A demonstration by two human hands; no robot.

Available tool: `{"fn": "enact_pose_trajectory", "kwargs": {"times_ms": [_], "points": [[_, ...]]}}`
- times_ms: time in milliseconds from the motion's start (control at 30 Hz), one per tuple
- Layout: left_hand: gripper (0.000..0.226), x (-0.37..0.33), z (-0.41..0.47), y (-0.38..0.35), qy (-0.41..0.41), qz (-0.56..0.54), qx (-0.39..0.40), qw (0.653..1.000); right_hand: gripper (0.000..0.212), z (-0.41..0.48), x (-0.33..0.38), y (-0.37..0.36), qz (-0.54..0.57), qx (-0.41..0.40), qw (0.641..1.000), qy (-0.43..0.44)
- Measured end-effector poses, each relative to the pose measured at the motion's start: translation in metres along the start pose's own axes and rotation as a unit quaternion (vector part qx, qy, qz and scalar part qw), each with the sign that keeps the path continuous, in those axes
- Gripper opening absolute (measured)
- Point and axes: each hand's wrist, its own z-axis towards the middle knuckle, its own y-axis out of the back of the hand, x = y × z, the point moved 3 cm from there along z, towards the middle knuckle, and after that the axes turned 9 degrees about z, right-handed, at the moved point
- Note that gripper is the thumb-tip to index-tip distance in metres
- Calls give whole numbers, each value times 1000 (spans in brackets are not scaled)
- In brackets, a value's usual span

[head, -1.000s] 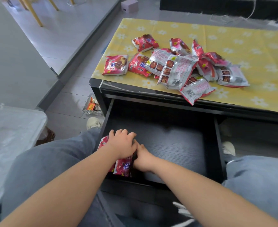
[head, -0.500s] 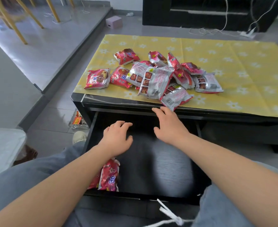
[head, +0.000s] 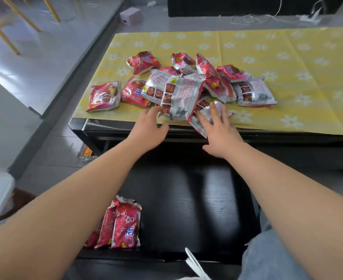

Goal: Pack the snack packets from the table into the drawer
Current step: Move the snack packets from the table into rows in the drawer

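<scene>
Several red and silver snack packets lie in a loose heap on the yellow flowered cloth of the table. Below the table's front edge the black drawer stands pulled out, with a few red packets upright in its near left corner. My left hand reaches over the table edge, fingers apart, its tips at the silver packet at the heap's front. My right hand lies spread on the nearest packet, which overhangs the edge. Neither hand has closed on anything.
A separate red packet lies at the table's left end. On the floor to the left sits a small tray of wrappers. A pink box and cables lie beyond the table. My knees in jeans flank the drawer.
Both hands left the drawer, where they had set packets down, and rose forward to the heap on the table. The view tilted up with them.
</scene>
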Motion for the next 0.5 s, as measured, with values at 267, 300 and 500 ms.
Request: {"fn": "enact_pose_trajectory", "kwargs": {"times_ms": [267,300,500], "points": [[84,-38,50,-13,110,-97,-17,989,89,-4,10,7,-25,-94,995,-16],[90,-41,55,-14,129,-102,-19,986,84,-5,10,8,-35,-107,993,-21],[87,-43,64,-15,202,-237,-25,950,77,-6,3,3,-16,-151,988,0]]}}
